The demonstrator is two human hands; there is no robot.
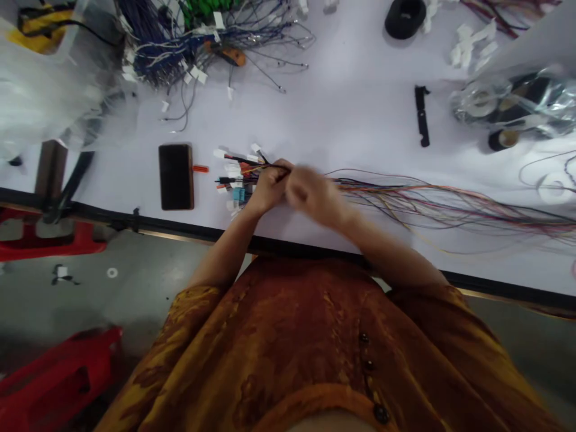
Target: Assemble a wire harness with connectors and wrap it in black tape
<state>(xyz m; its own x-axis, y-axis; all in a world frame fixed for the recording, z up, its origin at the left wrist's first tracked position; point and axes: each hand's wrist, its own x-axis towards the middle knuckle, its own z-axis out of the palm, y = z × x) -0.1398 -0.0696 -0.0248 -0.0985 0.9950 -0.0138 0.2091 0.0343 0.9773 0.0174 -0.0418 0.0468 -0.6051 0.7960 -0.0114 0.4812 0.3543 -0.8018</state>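
Observation:
A long bundle of thin coloured wires [405, 195] lies along the table and runs off to the right. My left hand [270, 186] is closed around the bundle near its connector end. White, orange and light blue connectors [238, 193] stick out to the left of that hand. Right beside it, over the wires, is my right hand [310, 191], smeared by motion. Its fingers look curled, but what they hold, if anything, cannot be made out.
Left of the connectors lies a dark phone [175, 177] with a small orange piece [200, 168] next to it. Blue wires [166, 54] are heaped at the back left. A black tool [422, 116], a black tape roll [405, 18] and plastic bags [517, 102] lie toward the right.

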